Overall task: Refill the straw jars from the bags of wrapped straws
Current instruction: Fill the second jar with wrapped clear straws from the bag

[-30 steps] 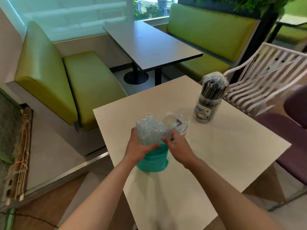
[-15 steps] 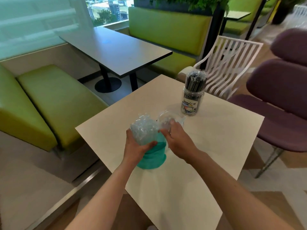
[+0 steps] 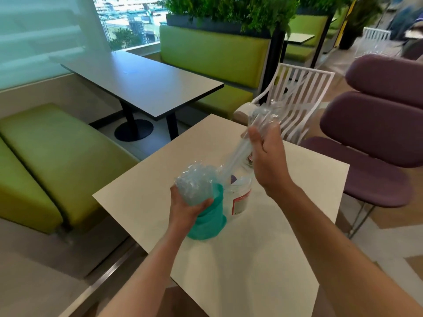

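One bundle of wrapped straws (image 3: 248, 143) is raised above the worktop (image 3: 263, 259), clamped in the curled grip of the right hand (image 3: 266, 161); its clear wrappers are blurred, so single straws cannot be made out, and its lower end trails down toward the mouth of the clear jar (image 3: 238, 200); whether it touches the jar I cannot tell. Just left of the jar stands the bag of straws (image 3: 199, 202), teal below and crinkled clear plastic above; the left hand (image 3: 187, 209) grips it round the middle, fingers wrapped on the clear part, hiding some of the bag. The jar carries a red-edged label, too small to read, and the bag and the right wrist partly cover it; something purple shows inside, unclear what.

The worktop is a pale square top, its near corner cut off by the frame; beyond it stand a white slatted chair (image 3: 297, 99), purple seats (image 3: 377, 133) at right, a dark table (image 3: 142, 81) between green benches (image 3: 45, 156), plants (image 3: 229, 10) and a window (image 3: 123, 19).
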